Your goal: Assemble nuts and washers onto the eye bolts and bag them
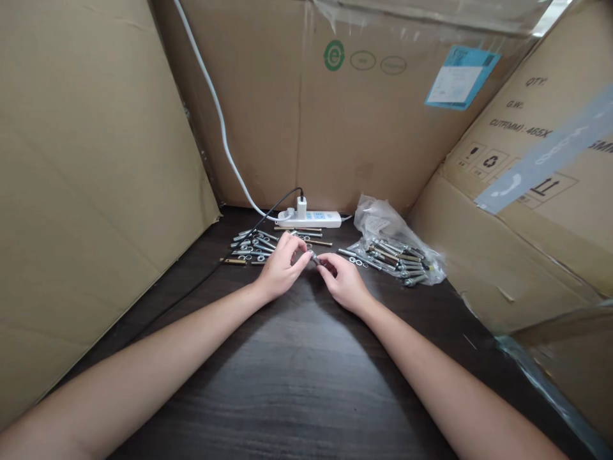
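Observation:
A short metal bolt (314,257) is held between my hands above the dark table, its end pointing towards the left. My right hand (342,279) pinches it between thumb and fingers. My left hand (283,265) is closed with thumb and forefinger at the other end; the fingertips partly cover the piece. Behind and left of my left hand lie loose bolts (261,245) with washers and nuts (248,257) among them. Right of the bolt, a long rod (358,258) and a few rings (353,260) lie near my right hand.
A clear plastic bag (383,220) of expansion bolts (400,257) sits at the right. At the back stands a white power strip (325,220) with a plugged-in charger (301,206); a black cable (191,291) crosses the left side. Cardboard boxes (258,115) wall in the table (287,383).

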A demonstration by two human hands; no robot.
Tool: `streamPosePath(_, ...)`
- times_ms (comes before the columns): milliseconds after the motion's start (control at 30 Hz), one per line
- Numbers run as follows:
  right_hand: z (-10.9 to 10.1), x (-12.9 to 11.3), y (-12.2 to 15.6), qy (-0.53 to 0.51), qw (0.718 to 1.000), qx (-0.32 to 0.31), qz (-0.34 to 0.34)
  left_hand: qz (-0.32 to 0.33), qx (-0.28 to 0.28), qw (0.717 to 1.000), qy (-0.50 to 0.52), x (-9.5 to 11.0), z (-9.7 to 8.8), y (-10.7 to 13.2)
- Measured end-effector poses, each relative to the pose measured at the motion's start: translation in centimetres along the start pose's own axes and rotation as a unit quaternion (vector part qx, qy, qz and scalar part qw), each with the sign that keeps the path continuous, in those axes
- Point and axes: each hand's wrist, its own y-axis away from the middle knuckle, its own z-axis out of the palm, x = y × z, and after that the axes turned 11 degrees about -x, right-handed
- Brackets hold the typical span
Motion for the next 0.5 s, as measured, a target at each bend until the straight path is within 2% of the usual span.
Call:
streamPosePath(300,-0.23,-0.15,-0.01,-0.011,1.0,0.003,-0.006,-0.011,-0.012,1.0,-0.003,0.07,-0.06,-0.03)
streamPosePath(400,-0.44,-0.28,0.14,-0.05,0.999,-0.003,-0.014,-0.003,-0.025,1.0,-0.004,0.18,-0.1,-0.08)
streamPosePath(500,-0.57,-0.31,0.3,-0.104,0.994,-0.005,0.019,0.012,-0.055,0.998,-0.004,0.24,-0.12,-0.02)
